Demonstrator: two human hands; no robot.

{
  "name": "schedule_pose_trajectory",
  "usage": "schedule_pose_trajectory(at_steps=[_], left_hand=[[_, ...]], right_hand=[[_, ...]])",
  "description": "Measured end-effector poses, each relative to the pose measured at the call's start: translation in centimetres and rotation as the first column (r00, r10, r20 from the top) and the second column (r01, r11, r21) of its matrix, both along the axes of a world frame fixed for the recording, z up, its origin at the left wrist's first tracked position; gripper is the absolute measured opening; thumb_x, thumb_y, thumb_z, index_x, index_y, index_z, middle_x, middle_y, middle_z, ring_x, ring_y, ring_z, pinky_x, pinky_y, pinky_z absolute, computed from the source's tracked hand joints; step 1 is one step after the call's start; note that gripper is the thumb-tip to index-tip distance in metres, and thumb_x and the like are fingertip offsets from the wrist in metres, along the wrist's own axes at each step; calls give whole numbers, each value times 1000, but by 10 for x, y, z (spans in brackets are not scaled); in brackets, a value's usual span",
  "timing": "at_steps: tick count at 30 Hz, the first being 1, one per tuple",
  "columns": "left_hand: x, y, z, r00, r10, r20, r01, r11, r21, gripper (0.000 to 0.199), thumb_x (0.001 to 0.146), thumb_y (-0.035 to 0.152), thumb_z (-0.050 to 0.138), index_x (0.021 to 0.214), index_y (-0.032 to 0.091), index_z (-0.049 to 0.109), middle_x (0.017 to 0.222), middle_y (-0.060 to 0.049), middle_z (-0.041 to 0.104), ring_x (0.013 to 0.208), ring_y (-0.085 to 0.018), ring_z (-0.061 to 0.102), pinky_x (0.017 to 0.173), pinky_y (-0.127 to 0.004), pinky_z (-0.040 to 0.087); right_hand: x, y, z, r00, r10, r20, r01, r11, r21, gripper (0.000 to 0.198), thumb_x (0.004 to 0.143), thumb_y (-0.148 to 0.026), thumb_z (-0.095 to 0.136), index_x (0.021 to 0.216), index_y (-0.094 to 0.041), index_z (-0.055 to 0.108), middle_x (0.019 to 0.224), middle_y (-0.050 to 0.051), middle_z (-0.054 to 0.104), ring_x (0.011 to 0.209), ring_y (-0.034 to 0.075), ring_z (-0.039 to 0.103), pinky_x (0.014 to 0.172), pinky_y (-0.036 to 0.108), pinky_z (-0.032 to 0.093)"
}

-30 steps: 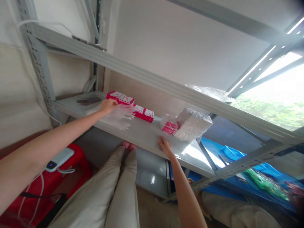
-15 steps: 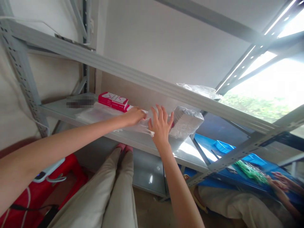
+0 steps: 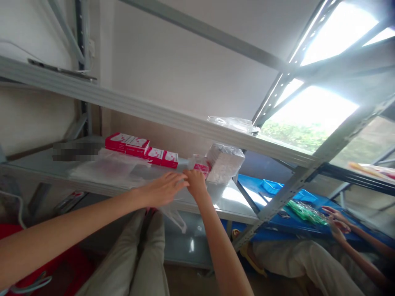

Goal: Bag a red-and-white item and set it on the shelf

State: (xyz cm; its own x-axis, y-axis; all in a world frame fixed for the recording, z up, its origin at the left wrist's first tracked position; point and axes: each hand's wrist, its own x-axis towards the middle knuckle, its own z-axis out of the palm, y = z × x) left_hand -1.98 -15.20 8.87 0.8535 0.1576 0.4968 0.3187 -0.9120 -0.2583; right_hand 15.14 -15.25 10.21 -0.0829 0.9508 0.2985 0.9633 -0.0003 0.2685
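Note:
My left hand [image 3: 166,190] reaches over the shelf's front edge, fingers bent and tips against my right hand. A clear plastic bag [image 3: 176,218] hangs from under it, in front of the edge. My right hand [image 3: 196,181] is closed, its fingertips hidden from me. Just beyond it lies a pink-and-white box [image 3: 202,167] in clear wrap, beside a larger plastic-wrapped stack [image 3: 225,162]. Further left, pink-and-white boxes [image 3: 132,144] stand in a row, with lower ones [image 3: 162,158] at the right end. Flat clear plastic bags [image 3: 108,168] lie in front of them.
A metal shelf beam [image 3: 154,113] crosses above my hands, with clear plastic [image 3: 231,122] on that upper level. An upright post [image 3: 284,189] stands at right. Past it, another person's hands [image 3: 336,222] are near green material [image 3: 308,213] and a blue tray [image 3: 290,191] on a blue table.
My hands have come together, and the right hand has gone from spread to closed. Plastic now hangs below the left hand. The view has shifted, uncovering more pink boxes.

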Motion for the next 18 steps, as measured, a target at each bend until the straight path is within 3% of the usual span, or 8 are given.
schedule_pose_trajectory(at_steps=[4,8,11,14,18], left_hand=[[9,-36,-19,978,-108,-179,115,993,26,22,87,13,46,100,23,60,95,-6,67,92,-21,59,94,-34,38],[-8,-27,-31,972,-21,-232,28,999,27,18,82,11,51,84,24,63,74,-4,65,82,-21,58,94,-34,38],[-33,-3,-20,984,70,-164,-63,997,47,20,81,9,50,79,23,64,74,-3,63,86,-21,57,105,-40,30],[-40,6,3,981,189,-37,-186,979,84,28,82,6,44,89,21,66,88,-5,65,95,-23,55,110,-48,19],[-2,-20,17,968,230,103,-236,971,48,29,86,10,39,93,17,65,97,-13,64,98,-27,54,97,-47,34]], right_hand=[[11,1,4,998,-67,20,66,997,31,33,97,-16,34,103,-15,66,94,16,68,89,26,66,72,35,49],[23,-5,12,995,-95,41,92,994,62,33,97,-20,35,101,-11,67,95,18,67,90,28,65,73,37,49],[30,-13,18,992,-115,52,113,992,52,30,95,-23,41,101,-10,67,99,19,66,93,28,64,74,37,49],[30,-20,21,994,-107,36,107,994,19,29,93,-30,48,103,-10,67,101,19,66,94,28,63,76,38,49],[19,-22,22,997,-74,-11,74,997,-3,29,94,-33,47,102,-13,68,97,17,68,95,27,64,78,37,49]])
